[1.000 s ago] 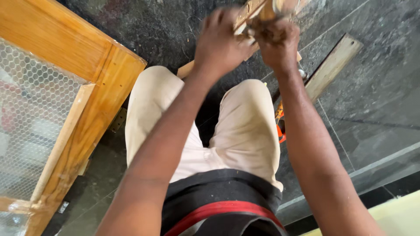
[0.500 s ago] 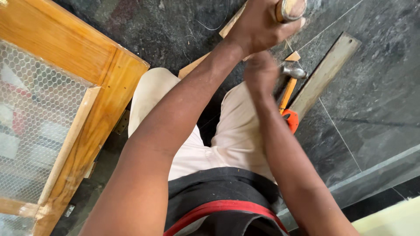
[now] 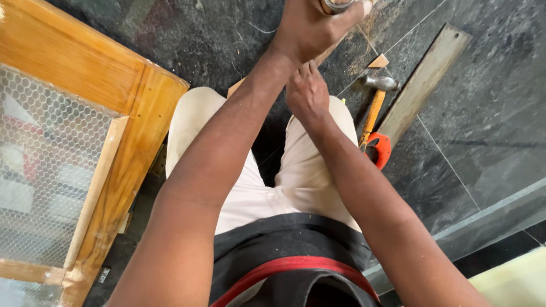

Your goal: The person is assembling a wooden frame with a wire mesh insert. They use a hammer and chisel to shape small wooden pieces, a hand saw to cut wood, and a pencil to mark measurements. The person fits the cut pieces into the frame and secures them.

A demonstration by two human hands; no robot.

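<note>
Gripping a round metal-rimmed object [image 3: 335,5] at the top edge of the view, the left hand [image 3: 310,28] is closed around it; most of the object is cut off, so its kind cannot be told. The right hand [image 3: 307,94] sits just below, fingers drawn together and pointing up toward the wood strip [image 3: 242,86] that shows between the knees; whether it pinches anything cannot be told.

For a steady hold, keep the left wrist straight and the right hand close under it, so both bear on the same spot.

A hammer [image 3: 372,108] with an orange handle lies on the floor [image 3: 483,125] just right of the right knee, head pointing away, beside a long flat board [image 3: 424,82]. A framed mesh panel [image 3: 74,142] stands close on the left and limits elbow room there. Open floor lies ahead and to the right; a raised ledge [image 3: 489,219] bounds the lower right.
</note>
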